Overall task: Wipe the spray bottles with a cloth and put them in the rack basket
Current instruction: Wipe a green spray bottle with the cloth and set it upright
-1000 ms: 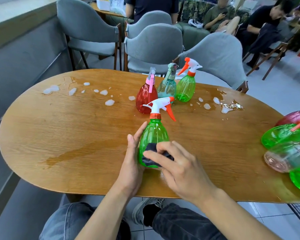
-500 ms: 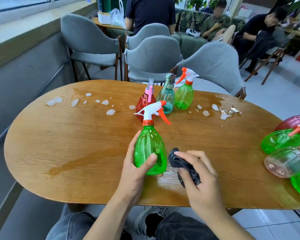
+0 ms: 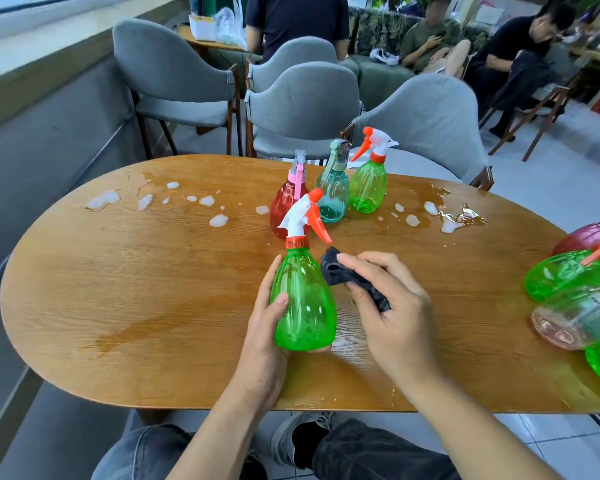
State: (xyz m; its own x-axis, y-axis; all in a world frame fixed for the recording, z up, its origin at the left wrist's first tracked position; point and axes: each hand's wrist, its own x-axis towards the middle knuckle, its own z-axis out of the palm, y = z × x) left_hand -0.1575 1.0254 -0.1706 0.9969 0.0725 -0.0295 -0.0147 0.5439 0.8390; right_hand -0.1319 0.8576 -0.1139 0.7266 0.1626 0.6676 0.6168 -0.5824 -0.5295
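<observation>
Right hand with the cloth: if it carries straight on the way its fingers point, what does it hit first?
Likely the green spray bottle held by the left hand; the right hand and black cloth point at its shoulder.

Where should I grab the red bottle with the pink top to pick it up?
Probably by the narrow neck under the pink trigger of the red bottle, coming from the left. It stands upright; the teal bottle crowds its right side, and the green bottle stands in front.
</observation>
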